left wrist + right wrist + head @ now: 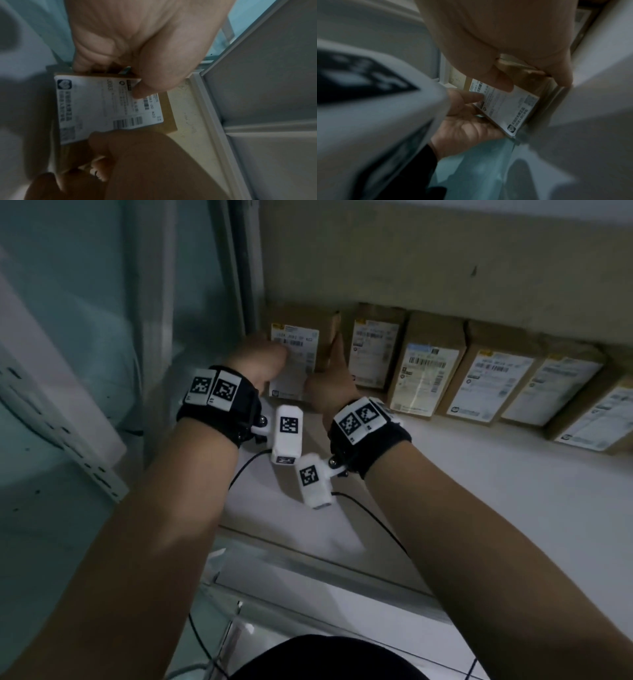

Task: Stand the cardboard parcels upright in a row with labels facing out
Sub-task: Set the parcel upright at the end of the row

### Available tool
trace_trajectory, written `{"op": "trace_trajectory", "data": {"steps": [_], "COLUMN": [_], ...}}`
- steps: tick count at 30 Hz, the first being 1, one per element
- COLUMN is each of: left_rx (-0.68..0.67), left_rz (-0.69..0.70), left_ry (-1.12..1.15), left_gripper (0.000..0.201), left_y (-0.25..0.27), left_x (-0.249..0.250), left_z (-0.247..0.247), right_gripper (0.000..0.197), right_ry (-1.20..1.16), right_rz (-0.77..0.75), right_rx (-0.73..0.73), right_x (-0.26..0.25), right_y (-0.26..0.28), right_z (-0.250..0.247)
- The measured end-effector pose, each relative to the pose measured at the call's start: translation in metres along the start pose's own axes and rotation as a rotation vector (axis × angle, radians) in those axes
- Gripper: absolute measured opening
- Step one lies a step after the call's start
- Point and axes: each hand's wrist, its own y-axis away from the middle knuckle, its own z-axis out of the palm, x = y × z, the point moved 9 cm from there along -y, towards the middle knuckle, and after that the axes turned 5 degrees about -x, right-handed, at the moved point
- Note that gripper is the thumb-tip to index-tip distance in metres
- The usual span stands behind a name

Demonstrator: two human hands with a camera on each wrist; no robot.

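Note:
A brown cardboard parcel (297,350) with a white shipping label stands upright at the left end of a white shelf (462,474), label towards me. My left hand (265,361) grips its left edge, thumb (142,92) on the label (106,108). My right hand (330,371) holds its right edge, thumb (502,83) on the front face. Several more labelled parcels (424,374) stand in a row to the right against the wall, labels out. A narrow gap separates the held parcel from the nearest one (375,350).
A beige wall (445,261) backs the shelf. A metal frame post (239,268) and a pale green panel (102,337) close off the left side. Black cables (370,515) trail over the shelf front. A lower shelf (325,611) lies below.

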Motion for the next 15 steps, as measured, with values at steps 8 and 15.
{"op": "trace_trajectory", "data": {"steps": [8,15], "left_rx": [-0.077,-0.081], "left_rz": [0.011,0.057], "left_ry": [0.002,-0.143], "left_gripper": [0.032,0.062], "left_y": [-0.006,-0.040], "left_x": [0.008,-0.010], "left_z": [0.020,0.017], "right_gripper": [0.104,0.097], "right_ry": [0.246,0.217], "right_rz": [0.084,0.121], "right_rx": [-0.069,-0.044], "right_x": [-0.006,0.004], "right_y": [-0.018,-0.022], "right_z": [-0.007,-0.014]}}
